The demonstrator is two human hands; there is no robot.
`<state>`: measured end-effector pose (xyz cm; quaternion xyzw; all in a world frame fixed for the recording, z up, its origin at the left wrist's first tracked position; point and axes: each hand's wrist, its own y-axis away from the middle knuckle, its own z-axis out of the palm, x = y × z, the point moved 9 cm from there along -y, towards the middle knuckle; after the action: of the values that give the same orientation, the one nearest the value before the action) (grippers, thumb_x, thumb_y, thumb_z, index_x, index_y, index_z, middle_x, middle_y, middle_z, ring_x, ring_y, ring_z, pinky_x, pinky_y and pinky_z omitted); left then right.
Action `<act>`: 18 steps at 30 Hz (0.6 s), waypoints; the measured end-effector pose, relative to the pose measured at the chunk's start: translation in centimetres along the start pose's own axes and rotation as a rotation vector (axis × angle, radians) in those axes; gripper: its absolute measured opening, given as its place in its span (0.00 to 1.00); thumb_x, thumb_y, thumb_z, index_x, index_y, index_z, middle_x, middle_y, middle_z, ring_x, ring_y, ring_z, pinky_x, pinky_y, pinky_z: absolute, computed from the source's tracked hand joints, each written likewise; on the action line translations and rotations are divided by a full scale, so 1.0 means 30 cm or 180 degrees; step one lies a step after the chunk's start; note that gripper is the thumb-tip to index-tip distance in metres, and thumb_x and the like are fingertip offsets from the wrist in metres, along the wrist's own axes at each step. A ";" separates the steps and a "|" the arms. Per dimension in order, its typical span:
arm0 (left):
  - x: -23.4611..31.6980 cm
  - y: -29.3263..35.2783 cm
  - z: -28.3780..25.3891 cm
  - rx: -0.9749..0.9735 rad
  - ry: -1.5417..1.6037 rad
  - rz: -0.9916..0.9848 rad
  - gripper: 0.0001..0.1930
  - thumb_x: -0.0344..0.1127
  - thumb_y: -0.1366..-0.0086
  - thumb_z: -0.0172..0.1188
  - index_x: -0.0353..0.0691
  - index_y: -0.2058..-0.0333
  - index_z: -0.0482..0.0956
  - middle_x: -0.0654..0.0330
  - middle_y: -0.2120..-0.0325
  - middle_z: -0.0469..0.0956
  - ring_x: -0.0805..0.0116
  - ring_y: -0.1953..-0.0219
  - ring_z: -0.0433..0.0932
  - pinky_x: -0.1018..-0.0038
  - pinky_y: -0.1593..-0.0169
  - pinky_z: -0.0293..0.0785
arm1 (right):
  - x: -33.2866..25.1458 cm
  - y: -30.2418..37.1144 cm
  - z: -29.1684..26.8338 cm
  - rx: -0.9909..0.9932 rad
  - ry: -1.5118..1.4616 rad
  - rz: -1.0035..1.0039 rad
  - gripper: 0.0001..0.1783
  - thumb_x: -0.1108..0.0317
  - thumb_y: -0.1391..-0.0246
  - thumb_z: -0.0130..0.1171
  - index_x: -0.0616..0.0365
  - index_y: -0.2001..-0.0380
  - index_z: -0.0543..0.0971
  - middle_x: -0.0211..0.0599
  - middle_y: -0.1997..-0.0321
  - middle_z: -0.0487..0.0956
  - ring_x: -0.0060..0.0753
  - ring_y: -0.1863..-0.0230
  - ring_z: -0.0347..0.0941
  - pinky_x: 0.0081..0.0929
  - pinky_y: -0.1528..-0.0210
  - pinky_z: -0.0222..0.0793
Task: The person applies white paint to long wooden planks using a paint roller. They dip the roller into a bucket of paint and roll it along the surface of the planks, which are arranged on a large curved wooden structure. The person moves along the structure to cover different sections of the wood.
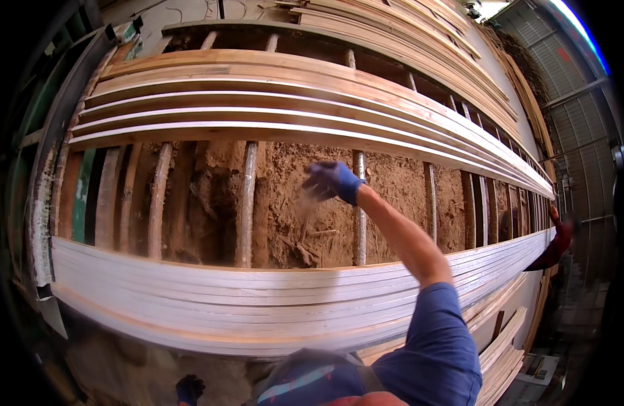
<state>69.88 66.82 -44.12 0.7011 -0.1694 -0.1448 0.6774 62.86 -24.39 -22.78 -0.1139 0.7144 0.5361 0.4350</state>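
Observation:
My right hand (331, 181), in a blue glove, reaches over the gap between two groups of long boards. Its fingers look spread and are blurred by motion, with nothing seen in them. Below it runs a metal crossbar (360, 233) above brown sawdust (291, 176). Beyond the hand lie several long wooden boards (210, 99) with white edges. Nearer to me, white boards (210, 291) sit tightly side by side under my right forearm. Low at the left hangs my left hand (190, 390) in a dark glove, empty, its fingers loosely apart, clear of the boards.
A co-worker in a dark red sleeve (561, 247) stands at the far right end of the boards. Upright metal framing (44, 196) borders the left end. More bare timber (406, 54) is stacked at the back, and further planks (501, 365) lie at lower right.

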 end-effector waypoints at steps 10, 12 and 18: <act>0.033 0.141 0.047 0.0282 -0.0190 0.0060 0.16 0.46 0.33 0.49 0.50 0.50 0.74 0.56 0.59 0.81 0.62 0.67 0.80 0.70 0.69 0.73 | -0.070 -0.456 -0.190 0.0431 -0.3984 -0.1635 0.32 0.54 0.46 0.60 0.53 0.42 0.62 0.45 0.42 0.67 0.49 0.40 0.63 0.51 0.38 0.60; -0.031 0.151 0.055 0.0296 -0.0165 0.0035 0.16 0.47 0.33 0.49 0.50 0.51 0.74 0.55 0.60 0.81 0.61 0.68 0.80 0.70 0.70 0.73 | -0.104 -0.526 -0.226 0.0412 -0.4147 -0.1684 0.33 0.55 0.47 0.61 0.54 0.43 0.63 0.45 0.41 0.67 0.49 0.40 0.62 0.51 0.37 0.59; -0.188 0.169 0.127 0.0236 0.0186 -0.0649 0.16 0.47 0.33 0.50 0.50 0.51 0.75 0.55 0.61 0.81 0.60 0.70 0.80 0.70 0.75 0.72 | -0.195 -0.608 -0.250 -0.0153 -0.4730 -0.2063 0.27 0.66 0.55 0.61 0.56 0.49 0.69 0.42 0.46 0.71 0.42 0.45 0.66 0.46 0.42 0.65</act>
<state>62.95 65.70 -39.35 0.7432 -0.0826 -0.1861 0.6374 74.10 -39.95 -30.25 0.0613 0.1586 0.3342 0.9270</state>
